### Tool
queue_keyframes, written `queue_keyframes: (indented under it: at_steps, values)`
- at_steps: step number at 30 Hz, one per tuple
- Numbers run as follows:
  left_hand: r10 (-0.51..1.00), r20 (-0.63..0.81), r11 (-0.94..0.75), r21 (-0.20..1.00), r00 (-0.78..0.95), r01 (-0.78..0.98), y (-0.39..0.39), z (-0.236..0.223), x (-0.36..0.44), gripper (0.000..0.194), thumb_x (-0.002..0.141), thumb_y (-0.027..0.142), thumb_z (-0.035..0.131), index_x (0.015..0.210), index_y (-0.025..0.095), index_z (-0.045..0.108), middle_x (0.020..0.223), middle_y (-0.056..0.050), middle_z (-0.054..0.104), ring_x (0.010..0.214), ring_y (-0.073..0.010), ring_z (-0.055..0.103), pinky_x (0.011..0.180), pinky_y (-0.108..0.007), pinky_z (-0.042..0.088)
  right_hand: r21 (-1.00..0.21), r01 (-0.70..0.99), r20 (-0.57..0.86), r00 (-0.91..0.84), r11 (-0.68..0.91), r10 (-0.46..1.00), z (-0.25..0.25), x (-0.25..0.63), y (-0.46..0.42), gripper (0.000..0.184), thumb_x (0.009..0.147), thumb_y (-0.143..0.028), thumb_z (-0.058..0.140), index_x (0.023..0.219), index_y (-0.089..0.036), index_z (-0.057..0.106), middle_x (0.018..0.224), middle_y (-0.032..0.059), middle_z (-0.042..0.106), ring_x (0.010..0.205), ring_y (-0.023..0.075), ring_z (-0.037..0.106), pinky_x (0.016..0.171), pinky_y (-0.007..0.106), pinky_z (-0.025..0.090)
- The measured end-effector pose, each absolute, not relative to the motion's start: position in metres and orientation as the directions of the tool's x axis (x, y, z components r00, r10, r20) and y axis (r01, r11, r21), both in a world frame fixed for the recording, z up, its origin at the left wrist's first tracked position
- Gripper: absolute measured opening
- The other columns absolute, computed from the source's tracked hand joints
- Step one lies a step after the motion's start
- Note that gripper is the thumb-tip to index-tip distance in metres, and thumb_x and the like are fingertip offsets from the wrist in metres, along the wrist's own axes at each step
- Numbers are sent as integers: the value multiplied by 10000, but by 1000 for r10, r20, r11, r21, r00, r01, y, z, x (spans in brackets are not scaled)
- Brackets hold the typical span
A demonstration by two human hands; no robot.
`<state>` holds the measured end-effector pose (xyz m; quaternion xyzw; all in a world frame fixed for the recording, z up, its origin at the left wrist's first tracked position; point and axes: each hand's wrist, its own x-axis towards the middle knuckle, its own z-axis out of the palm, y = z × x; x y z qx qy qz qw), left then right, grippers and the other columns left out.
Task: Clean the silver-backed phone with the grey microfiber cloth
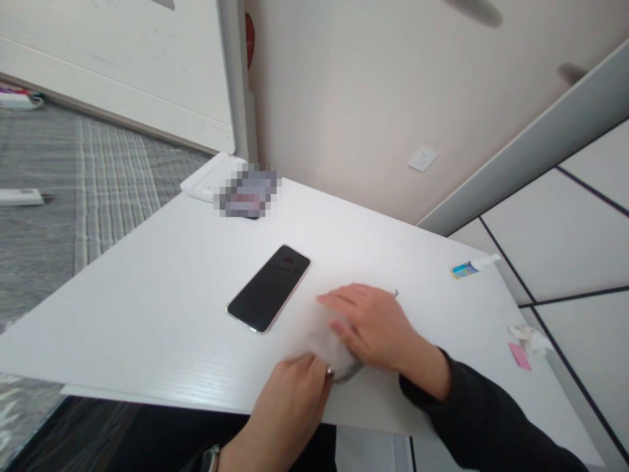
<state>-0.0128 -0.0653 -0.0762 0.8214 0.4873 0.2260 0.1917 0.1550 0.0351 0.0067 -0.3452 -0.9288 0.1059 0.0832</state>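
At the far left, grey checked bedding (pixel 98 177) lies beyond the edge of the white surface (pixel 162 308). A white box (pixel 206 176) sits at the surface's far corner, with a blurred-out item just beside it. Nearer the middle, a dark phone (pixel 268 288) with a pale rim lies face up and flat, set at a slant, close to the hands but apart from them.

The left hand (pixel 289 400) comes in from the bottom edge, a watch at its wrist, and its grip is closed: thumb and fingers pinch the near edge of a small translucent pouch (pixel 334 351). The pouch lies on the surface between the two hands, to the right of the phone, and motion blur hides what it is made of. The right hand (pixel 376 324), in a black sleeve, lies flat on top of the pouch with its fingers stretched out toward the phone; its grip is open, pressing rather than grasping.

Farther right, a small blue-and-white tube (pixel 466 267) rests near the surface's far edge, and a pink sticky note (pixel 519 356) lies beside some crumpled white scraps near the right edge.
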Motion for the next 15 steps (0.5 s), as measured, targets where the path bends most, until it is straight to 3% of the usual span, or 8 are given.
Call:
queue_keyframes:
  at_steps: [2, 4, 7, 10, 11, 13, 15]
  values:
    - [890, 219, -452, 547, 400, 705, -64, -70, -14, 459, 908, -40, 440, 1279, 177, 602, 1048, -60, 792, 796, -169, 766, 747, -284, 629, -222, 705, 85, -674, 674, 733, 10, 176, 49, 497, 1109, -371, 276, 1283, -160, 691, 1273, 133, 745, 1197, 303, 678, 1071, 535, 482]
    - [887, 244, -460, 551, 393, 696, -64, -68, -12, 542, 902, -48, 405, 1377, 178, 534, 1138, -76, 785, 853, -169, 778, 783, -284, 634, -205, 727, 91, -652, 655, 752, 11, 181, 46, 486, 1105, -323, 267, 1278, -175, 696, 1310, 121, 733, 1333, 329, 602, 1183, 631, 341]
    - [878, 251, -478, 533, 408, 699, -63, -71, -10, 419, 818, -82, 406, 1030, 171, 665, 871, -57, 790, 655, -205, 750, 625, -299, 627, -236, 619, 88, -754, 749, 651, 6, 157, 18, 441, 1086, -389, 341, 1310, -211, 676, 1383, 72, 702, 1447, 301, 500, 1274, 608, 194]
    - [870, 248, -491, 509, 426, 707, -63, -75, -11, 351, 758, -97, 425, 772, 186, 633, 685, -48, 739, 559, -224, 717, 562, -304, 607, -265, 523, 75, -826, 810, 558, 1, 142, 8, 498, 1077, -506, 358, 1376, -216, 632, 1385, 68, 701, 1408, 265, 547, 1252, 518, 311]
    - [872, 249, -488, 510, 422, 708, -63, -75, -12, 350, 776, -93, 433, 810, 182, 647, 688, -42, 741, 557, -215, 717, 564, -292, 607, -254, 550, 68, -810, 795, 582, 1, 146, 14, 516, 1078, -526, 352, 1395, -220, 621, 1387, 70, 701, 1378, 265, 577, 1230, 513, 354]
    - [875, 256, -483, 524, 411, 701, -63, -74, -14, 402, 840, -75, 448, 1081, 163, 664, 856, -46, 794, 661, -192, 761, 650, -274, 631, -209, 658, 63, -729, 723, 682, 4, 166, 37, 524, 1095, -500, 320, 1423, -207, 606, 1404, 98, 688, 1326, 286, 622, 1189, 560, 400]
    - [872, 276, -490, 534, 405, 689, -64, -72, -14, 556, 875, -69, 444, 1382, 146, 522, 1141, -81, 794, 880, -172, 792, 795, -271, 639, -172, 726, 83, -663, 666, 744, 7, 187, 56, 532, 1111, -392, 255, 1425, -137, 600, 1409, 174, 671, 1372, 350, 579, 1155, 662, 387]
